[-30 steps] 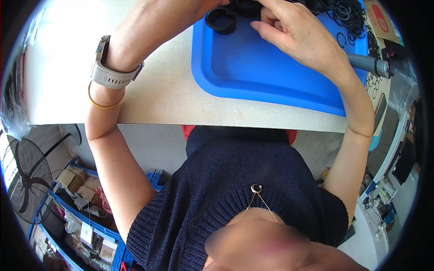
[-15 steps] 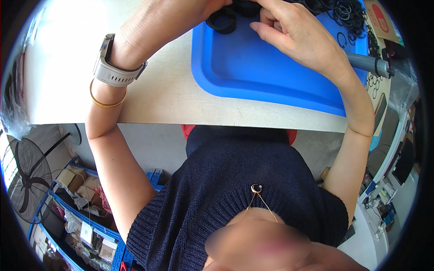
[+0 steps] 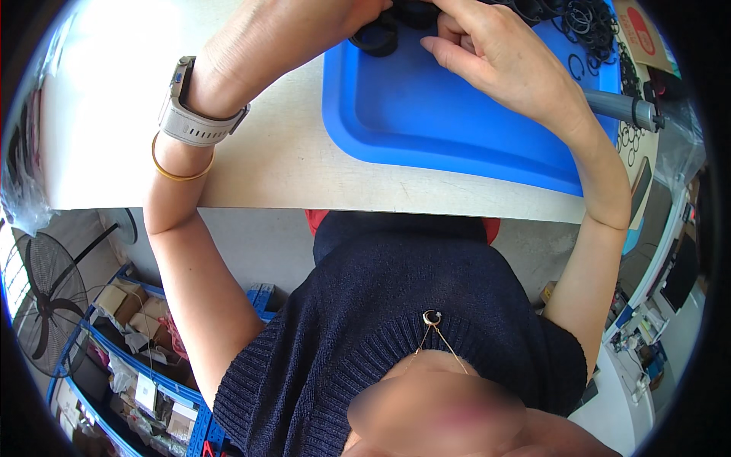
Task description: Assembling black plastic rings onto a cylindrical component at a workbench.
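Note:
At the top edge, my left hand reaches to black parts; most of its fingers are cut off by the picture's edge. My right hand is over the blue tray, some fingers curled in and the thumb apart from them. Its forefinger runs up to the black parts between the hands, where its tip is hidden. Just below these fingers, a thick black ring lies at the tray's left side. Whatever either hand holds is cut off from view.
Thin black rings are heaped at the tray's right. A grey cylindrical tool lies by my right wrist, near a cardboard box. The pale table ends before my body. Below left are a fan and blue shelving.
Hardly anything differs. My left wrist and watch have turned very slightly; my right hand stays in place.

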Demonstrator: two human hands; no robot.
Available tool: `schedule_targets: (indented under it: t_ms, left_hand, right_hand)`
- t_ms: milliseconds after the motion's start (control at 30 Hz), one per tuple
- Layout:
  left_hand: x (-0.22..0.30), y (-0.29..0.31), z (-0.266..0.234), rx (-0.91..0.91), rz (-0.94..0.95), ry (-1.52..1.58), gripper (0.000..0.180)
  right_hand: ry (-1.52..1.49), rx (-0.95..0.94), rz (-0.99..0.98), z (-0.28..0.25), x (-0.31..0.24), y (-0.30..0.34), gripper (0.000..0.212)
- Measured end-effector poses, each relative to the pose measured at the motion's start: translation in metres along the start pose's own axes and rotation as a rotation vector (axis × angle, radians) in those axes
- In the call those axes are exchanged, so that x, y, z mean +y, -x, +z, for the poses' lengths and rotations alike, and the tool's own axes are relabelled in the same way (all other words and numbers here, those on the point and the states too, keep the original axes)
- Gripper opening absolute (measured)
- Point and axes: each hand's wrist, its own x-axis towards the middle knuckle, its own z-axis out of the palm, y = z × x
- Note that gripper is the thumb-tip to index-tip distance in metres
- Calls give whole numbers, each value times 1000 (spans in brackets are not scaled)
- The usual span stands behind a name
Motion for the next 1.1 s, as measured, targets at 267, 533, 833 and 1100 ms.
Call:
schedule_targets:
  t_ms: [267,533,833,1100]
  left_hand:
    - [-6,1,7,8,4,34,7]
    - [1,-1,0,-6,21,24,7]
    - [-2,0,1,-16,-8,26,7]
    - [-9,1,8,10,9,47,6]
  right_hand:
    - [-25,-21,69,1,0,-1,46]
    - [-38,-19,56,1,5,-1,46]
    - [-26,-19,40,1,3,-1,46]
    - [-11,-26,15,2,6,-2,47]
